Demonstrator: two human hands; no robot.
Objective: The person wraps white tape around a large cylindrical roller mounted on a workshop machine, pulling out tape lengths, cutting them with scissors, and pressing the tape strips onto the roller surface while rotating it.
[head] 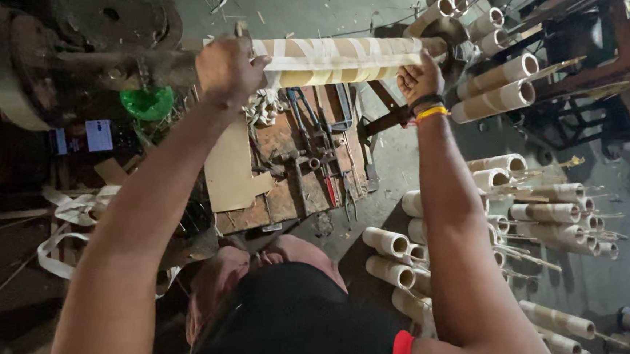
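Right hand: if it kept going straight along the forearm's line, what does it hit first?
The right hand already grips the spiral-wrapped cardboard tube at its end. Straight on, it would probably meet the dark machine head there, then the stacked tubes; depth is unclear.

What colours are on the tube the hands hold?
Cream and tan spiral stripes on the tube, seen in the head view.

The tube [340,60] is cream with tan spiral bands; the wristband [431,113] is yellow and red; the bag [148,103] looks green.
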